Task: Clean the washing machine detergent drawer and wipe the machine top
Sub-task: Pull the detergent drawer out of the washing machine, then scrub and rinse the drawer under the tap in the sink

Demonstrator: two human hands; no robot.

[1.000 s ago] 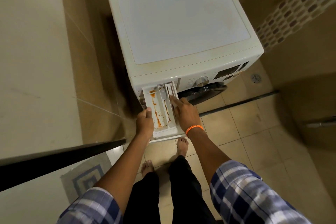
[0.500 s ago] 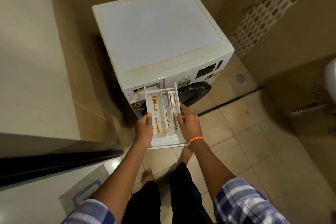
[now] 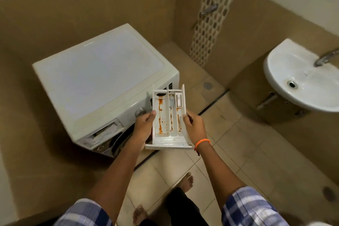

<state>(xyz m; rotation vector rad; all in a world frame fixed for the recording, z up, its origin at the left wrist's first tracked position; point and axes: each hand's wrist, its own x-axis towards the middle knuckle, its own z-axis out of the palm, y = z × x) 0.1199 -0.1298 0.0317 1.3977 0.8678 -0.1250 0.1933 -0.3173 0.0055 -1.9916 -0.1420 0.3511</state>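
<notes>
Between both hands, the drawer looks light and stiff; left hand and right hand fingers curl round its side walls, the best spots.

head cam | steep downward look | close over hands | single view

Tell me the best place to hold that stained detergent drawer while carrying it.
Hold the drawer by its two long side walls, one from each side, as the left hand and right hand do now. It is long, narrow and open-topped, so keep the stained compartments facing up.
</notes>
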